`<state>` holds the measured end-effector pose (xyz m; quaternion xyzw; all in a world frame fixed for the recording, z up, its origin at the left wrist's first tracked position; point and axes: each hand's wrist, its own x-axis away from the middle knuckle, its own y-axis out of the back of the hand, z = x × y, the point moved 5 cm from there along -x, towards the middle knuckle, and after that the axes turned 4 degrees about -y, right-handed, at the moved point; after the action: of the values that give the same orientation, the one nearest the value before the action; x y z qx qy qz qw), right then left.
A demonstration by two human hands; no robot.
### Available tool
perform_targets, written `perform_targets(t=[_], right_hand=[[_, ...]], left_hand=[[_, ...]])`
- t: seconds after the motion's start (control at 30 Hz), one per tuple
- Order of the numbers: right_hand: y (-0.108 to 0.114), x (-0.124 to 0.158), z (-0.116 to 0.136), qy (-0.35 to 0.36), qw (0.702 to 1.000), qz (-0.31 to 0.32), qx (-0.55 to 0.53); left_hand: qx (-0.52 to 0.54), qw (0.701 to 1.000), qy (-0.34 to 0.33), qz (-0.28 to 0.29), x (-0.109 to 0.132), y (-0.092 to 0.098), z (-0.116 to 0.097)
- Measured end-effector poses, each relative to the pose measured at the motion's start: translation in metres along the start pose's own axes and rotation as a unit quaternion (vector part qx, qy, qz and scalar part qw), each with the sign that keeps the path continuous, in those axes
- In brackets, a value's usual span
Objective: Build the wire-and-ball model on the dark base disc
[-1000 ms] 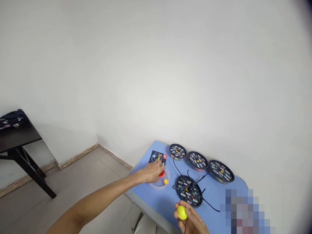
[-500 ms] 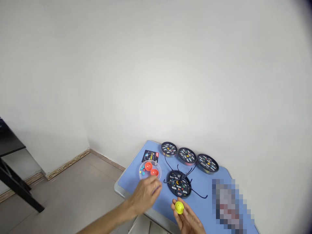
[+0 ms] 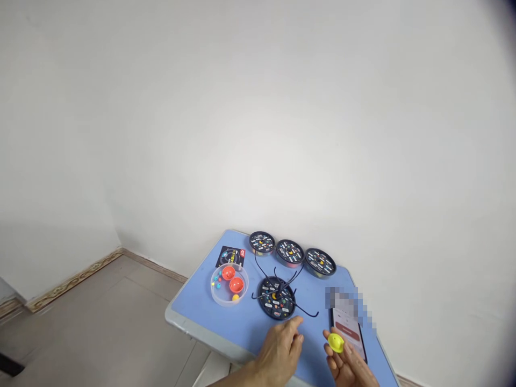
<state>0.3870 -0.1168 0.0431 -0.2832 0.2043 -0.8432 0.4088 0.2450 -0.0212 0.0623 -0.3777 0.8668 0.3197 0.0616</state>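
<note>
My right hand holds a small yellow half-shell in its fingertips, near the table's right side. My left hand hovers over the table's front part, its fingers curled in; whether a small thing is pinched in them is hidden. Just beyond it stands a round black base with printed planets and thin dark arms spreading from its centre. Left of the base, a clear round tray contains two red-orange half-shells, an orange ball and several small coloured balls.
Three round black-topped tins line the back edge of the blue table by the wall. A printed black card lies behind the tray. Beside my right hand is a phone, partly blurred out.
My left hand has moved away from the clear tray, rightward toward the yellow half-shell. The view has shifted right, and the orange ball in the tray now shows. My right hand still holds the half-shell.
</note>
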Motion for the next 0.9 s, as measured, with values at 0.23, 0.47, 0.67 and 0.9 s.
perform_targets(t=[0.23, 0.47, 0.67, 0.9], right_hand=[[-0.002, -0.008, 0.007, -0.019, 1.000, 0.019, -0.001], [-0.003, -0.010, 0.009, 0.029, 0.999, 0.003, 0.018], [-0.004, -0.014, 0.010, 0.031, 0.999, -0.003, 0.043], [-0.019, -0.019, 0.028, 0.026, 0.994, -0.013, 0.106]], left_hand=[[0.010, 0.998, 0.065, 0.020, -0.032, -0.022, -0.001], [0.119, 0.986, 0.109, 0.035, -0.042, -0.029, 0.003], [0.138, 0.986, 0.087, 0.030, -0.045, -0.038, 0.014], [0.170, 0.982, 0.079, 0.029, -0.047, -0.042, 0.017]])
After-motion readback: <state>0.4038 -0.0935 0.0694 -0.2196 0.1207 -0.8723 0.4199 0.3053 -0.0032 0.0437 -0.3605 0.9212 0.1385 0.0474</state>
